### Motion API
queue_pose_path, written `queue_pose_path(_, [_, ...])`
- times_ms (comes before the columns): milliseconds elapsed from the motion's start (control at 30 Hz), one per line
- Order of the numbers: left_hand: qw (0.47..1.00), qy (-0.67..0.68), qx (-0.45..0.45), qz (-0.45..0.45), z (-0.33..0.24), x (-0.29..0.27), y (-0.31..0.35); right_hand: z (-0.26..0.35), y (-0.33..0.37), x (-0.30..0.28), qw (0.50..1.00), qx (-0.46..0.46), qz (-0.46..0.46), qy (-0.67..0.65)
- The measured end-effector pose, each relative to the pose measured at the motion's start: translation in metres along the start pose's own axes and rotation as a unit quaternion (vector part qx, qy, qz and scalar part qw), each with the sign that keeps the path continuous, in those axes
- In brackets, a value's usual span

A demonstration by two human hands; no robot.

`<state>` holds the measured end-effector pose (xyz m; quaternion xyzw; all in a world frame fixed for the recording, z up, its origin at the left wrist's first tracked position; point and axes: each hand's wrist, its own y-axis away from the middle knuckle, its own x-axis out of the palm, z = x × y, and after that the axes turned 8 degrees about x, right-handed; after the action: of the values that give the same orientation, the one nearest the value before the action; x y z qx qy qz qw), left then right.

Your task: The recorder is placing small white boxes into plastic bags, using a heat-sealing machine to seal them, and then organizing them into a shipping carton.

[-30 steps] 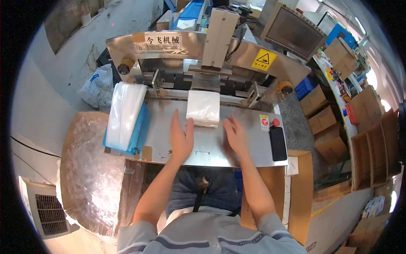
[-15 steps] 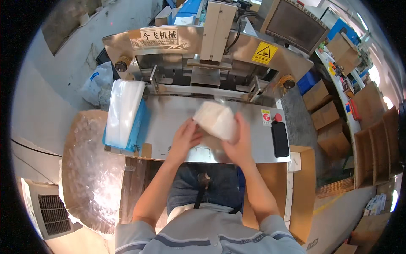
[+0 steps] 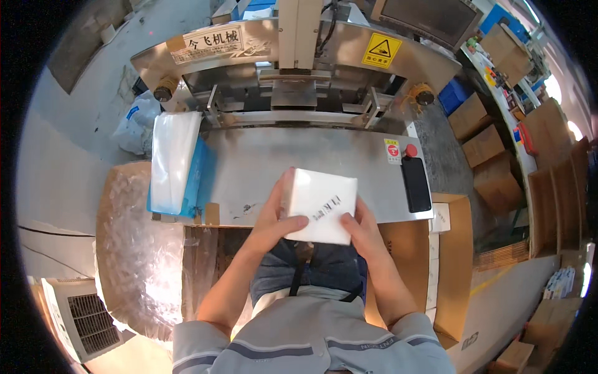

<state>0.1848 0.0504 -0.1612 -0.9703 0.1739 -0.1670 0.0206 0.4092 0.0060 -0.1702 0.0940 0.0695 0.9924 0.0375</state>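
A flat white packet (image 3: 322, 204) with a small dark printed patch is held up over the near edge of the steel machine table (image 3: 261, 165). My left hand (image 3: 274, 215) grips its left side with the thumb lying across its face. My right hand (image 3: 361, 225) holds its lower right corner from beneath. The packet is tilted a little and lifted clear of the table, close to my body.
A stack of clear plastic bags (image 3: 173, 159) lies on a blue tray at the table's left. A black phone (image 3: 416, 184) and a red button (image 3: 410, 150) sit at the right. The sealing machine (image 3: 299, 68) stands behind. An open cardboard box (image 3: 451, 262) is at my right, more boxes beyond.
My hands lay flat on the table by the packet under the machine. They picked it up and drew it back toward me.
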Motion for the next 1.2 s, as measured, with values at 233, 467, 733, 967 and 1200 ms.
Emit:
queue_pose_path(233, [0.992,-0.114,-0.021,-0.046,0.027,-0.006,-0.073,0.001,0.021,-0.024,0.993,0.066,-0.026,-0.093])
queue_pose_path(467, [0.735,-0.649,0.107,0.161,0.06,0.034,-0.141,0.017,0.056,-0.077,0.98,0.007,-0.164,-0.11])
queue_pose_path(733, [0.7,-0.677,0.186,0.131,0.096,0.029,-0.089,0.021,0.123,-0.23,0.899,-0.097,-0.425,-0.044])
queue_pose_path(967, [0.698,-0.669,0.223,0.125,0.088,0.038,-0.043,-0.088,0.183,-0.415,0.808,-0.019,-0.568,-0.155])
queue_pose_path(1200, [0.695,-0.672,0.228,0.116,0.086,0.046,-0.039,-0.182,0.168,-0.45,0.795,0.341,-0.49,-0.106])
